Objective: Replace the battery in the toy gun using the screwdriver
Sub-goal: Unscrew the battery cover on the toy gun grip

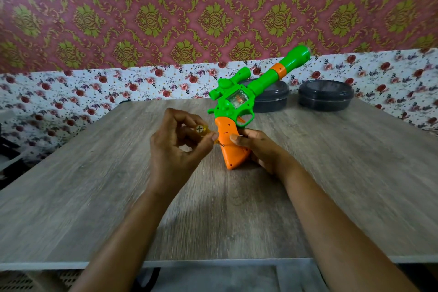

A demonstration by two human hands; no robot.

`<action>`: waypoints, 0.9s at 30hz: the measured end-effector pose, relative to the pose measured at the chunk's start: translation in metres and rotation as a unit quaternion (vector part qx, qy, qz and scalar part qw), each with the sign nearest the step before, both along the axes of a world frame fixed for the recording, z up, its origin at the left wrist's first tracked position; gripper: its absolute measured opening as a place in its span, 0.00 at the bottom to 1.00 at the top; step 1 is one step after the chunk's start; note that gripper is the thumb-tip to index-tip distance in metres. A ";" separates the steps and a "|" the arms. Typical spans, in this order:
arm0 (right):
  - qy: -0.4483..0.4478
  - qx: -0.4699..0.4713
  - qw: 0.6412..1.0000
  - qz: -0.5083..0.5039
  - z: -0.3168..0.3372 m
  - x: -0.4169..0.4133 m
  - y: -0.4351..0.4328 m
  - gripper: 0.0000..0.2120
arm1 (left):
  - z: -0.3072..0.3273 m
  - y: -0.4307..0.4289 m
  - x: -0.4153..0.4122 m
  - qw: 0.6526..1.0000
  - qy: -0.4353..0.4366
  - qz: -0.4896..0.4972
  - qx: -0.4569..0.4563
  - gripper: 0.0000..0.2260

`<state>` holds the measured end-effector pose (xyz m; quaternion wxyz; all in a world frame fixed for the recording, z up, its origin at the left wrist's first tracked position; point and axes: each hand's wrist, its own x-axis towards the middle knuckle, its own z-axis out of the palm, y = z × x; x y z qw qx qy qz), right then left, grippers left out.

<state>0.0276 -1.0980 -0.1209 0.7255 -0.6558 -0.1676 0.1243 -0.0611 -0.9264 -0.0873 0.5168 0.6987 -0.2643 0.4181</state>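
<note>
Early stage: left hand [175,147] grips screwdriver [200,129], tip at toy gun [237,99]'s orange grip; right hand [263,148] clasps that grip. Cover appears still fastened; battery swap outstanding.

Shiny moulded plastic all over the toy gun [267,76]: glossy green up top, smooth orange on the grip [233,149], and a clear see-through window [237,99] set into the side. The screwdriver [201,129] handle looks to be made of translucent yellow plastic, and the thin tip looks like bare metal. The table [237,208] is finished in a matt grey wood-grain. A dark plastic container [272,99] and a second container [326,97] are seen with a slight sheen. The wall [166,7] is covered in matt patterned paper.
</note>
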 end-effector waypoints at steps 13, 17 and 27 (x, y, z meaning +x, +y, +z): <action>0.008 -0.020 1.000 -0.010 -0.001 0.000 -0.001 0.18 | -0.001 0.002 0.000 0.999 -0.011 -0.005 0.040 0.14; 0.008 -0.022 1.000 -0.011 0.000 0.000 0.000 0.16 | 0.000 0.003 -0.001 0.999 -0.020 0.016 0.046 0.11; -0.002 -0.024 1.000 -0.007 -0.001 0.002 0.000 0.16 | -0.001 0.000 -0.001 1.000 0.002 0.003 -0.005 0.13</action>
